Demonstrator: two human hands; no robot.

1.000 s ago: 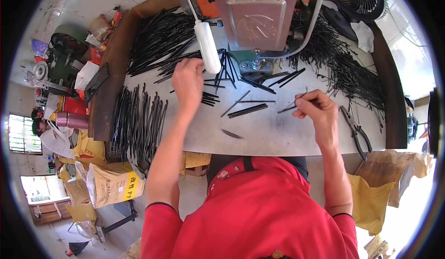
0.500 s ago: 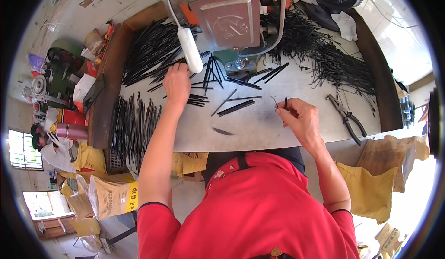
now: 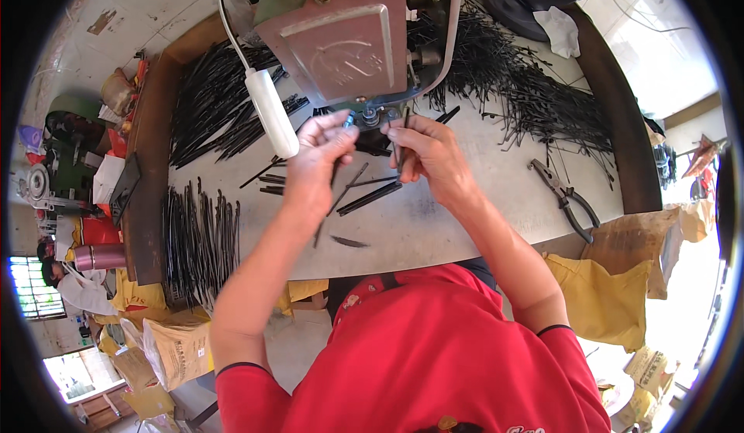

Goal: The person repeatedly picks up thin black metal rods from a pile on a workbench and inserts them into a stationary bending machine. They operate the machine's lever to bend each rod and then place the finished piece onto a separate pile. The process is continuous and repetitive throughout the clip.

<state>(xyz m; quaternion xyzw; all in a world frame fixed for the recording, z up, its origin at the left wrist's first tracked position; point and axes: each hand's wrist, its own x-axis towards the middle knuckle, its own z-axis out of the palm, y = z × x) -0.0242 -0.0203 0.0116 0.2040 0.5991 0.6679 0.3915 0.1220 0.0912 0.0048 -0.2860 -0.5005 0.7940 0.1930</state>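
Note:
Both hands are up at the base of a press-like machine [image 3: 337, 49], one on either side of its small metal fixture [image 3: 372, 115]. My left hand [image 3: 310, 162] is closed round a thin black rod [image 3: 321, 225], whose lower end sticks out below the palm. Thumb and fingers of my right hand [image 3: 434, 154] pinch another slim dark rod [image 3: 398, 154], held nearly upright just right of the fixture. Fingers partly hide both rods' upper ends, so I cannot tell whether they touch the fixture. Loose black rods [image 3: 370, 199] lie on the metal table [image 3: 434, 239] below.
Black rods are piled at far left [image 3: 209, 111] and stacked near left [image 3: 201, 235]. Thin bent black pieces [image 3: 535, 96] heap at the right. Pliers [image 3: 564, 199] lie at the table's right. A white lamp [image 3: 271, 114] hangs beside the machine; raised brown edging [image 3: 620, 115] borders the table.
My left hand has left the rods on the left and come right to the machine, now with a rod. My right hand has moved up and left to the fixture. The whole view has shifted.

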